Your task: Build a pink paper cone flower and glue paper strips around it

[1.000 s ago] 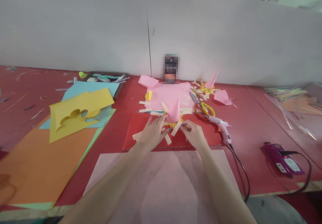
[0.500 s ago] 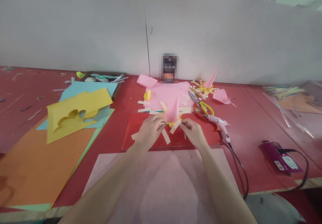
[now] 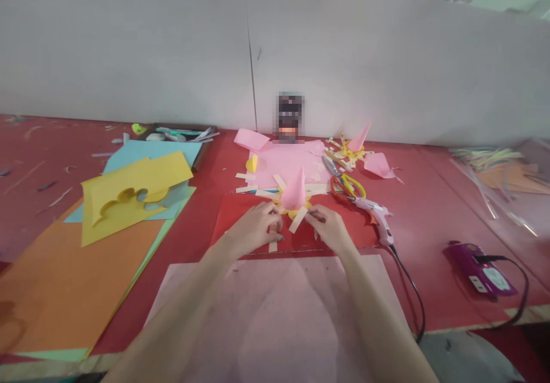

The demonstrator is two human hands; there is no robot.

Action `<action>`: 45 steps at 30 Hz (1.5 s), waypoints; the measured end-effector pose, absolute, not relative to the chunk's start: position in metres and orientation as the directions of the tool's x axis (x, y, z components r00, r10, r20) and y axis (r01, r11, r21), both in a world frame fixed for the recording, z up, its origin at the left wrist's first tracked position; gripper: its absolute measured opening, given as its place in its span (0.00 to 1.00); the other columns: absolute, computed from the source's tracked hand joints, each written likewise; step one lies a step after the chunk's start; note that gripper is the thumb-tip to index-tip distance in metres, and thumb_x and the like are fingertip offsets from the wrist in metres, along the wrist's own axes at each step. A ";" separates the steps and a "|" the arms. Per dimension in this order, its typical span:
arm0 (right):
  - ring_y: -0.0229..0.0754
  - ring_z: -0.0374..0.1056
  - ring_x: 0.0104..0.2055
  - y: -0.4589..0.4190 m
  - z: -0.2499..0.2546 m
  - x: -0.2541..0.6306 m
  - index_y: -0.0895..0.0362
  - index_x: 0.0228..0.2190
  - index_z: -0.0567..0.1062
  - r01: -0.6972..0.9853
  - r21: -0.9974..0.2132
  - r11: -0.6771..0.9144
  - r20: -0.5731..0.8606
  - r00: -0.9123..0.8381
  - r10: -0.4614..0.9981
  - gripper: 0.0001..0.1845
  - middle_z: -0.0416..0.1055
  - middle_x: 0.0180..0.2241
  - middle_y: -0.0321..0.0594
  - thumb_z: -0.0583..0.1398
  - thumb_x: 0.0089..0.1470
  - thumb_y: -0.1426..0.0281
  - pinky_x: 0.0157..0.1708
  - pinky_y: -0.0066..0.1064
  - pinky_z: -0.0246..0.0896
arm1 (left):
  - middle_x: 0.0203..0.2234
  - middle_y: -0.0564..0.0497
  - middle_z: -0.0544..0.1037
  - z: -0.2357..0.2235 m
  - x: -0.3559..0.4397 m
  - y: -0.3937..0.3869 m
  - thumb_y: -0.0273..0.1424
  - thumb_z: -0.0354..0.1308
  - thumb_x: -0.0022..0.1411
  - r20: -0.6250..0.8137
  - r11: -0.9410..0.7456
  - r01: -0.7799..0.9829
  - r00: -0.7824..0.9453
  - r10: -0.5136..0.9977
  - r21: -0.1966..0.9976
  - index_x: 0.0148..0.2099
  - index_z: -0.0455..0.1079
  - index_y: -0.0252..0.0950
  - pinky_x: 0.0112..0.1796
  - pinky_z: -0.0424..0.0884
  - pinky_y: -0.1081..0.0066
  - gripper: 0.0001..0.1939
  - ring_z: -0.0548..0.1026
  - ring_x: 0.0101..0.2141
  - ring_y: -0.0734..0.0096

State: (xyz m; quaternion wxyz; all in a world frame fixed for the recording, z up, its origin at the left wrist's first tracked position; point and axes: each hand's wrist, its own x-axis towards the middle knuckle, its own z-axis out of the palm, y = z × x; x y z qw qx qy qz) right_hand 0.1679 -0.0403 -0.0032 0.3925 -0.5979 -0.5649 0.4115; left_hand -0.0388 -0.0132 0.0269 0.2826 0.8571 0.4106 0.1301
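A pink paper cone (image 3: 294,191) stands upright on a yellow scalloped paper base (image 3: 296,213), with cream paper strips around it. My right hand (image 3: 329,225) is closed, its fingertips pinching one end of a cream paper strip (image 3: 298,221) that slants across the front of the base. To the left, my left hand (image 3: 256,228) is closed with curled fingers at another cream strip (image 3: 273,246), whose lower end pokes out below the fingertips. Both hands are over a red board (image 3: 356,228); the left one hides some strips.
A pink glue gun (image 3: 373,211) with a black cord lies right of the board, beside scissors (image 3: 352,185). Behind are pink sheets (image 3: 279,159) and a second cone (image 3: 360,139). Coloured papers (image 3: 86,280) cover the left; a purple power box (image 3: 481,271) sits right.
My left hand has moved from the yellow base down toward me, and the strip in front has shifted left with its fingers. My right hand stays nearly in place at its strip.
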 end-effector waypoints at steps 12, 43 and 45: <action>0.31 0.57 0.11 -0.041 -0.002 0.169 0.54 0.25 0.68 0.369 -0.927 -0.061 -0.055 0.026 0.998 0.12 0.71 0.21 0.32 0.55 0.49 0.59 0.12 0.24 0.47 | 0.25 0.50 0.68 0.027 -0.050 -0.003 0.42 0.54 0.56 0.006 -0.511 0.702 0.586 0.810 0.495 0.20 0.67 0.37 0.29 0.62 0.69 0.17 0.67 0.27 0.70; 0.29 0.56 0.14 -0.040 0.005 0.156 0.57 0.25 0.69 0.104 -0.994 0.015 0.018 0.031 0.999 0.14 0.67 0.22 0.33 0.57 0.49 0.58 0.13 0.23 0.47 | 0.21 0.55 0.72 0.014 -0.012 -0.028 0.40 0.52 0.56 -0.108 -0.119 0.490 0.412 0.905 0.864 0.25 0.66 0.37 0.27 0.64 0.73 0.14 0.70 0.24 0.73; 0.29 0.56 0.14 -0.040 0.006 0.157 0.57 0.25 0.69 0.104 -0.995 0.010 0.013 0.027 1.000 0.14 0.66 0.22 0.32 0.57 0.49 0.58 0.13 0.23 0.47 | 0.23 0.55 0.73 0.015 -0.012 -0.028 0.40 0.52 0.55 -0.097 -0.125 0.485 0.408 0.908 0.866 0.27 0.67 0.37 0.29 0.65 0.73 0.13 0.71 0.26 0.72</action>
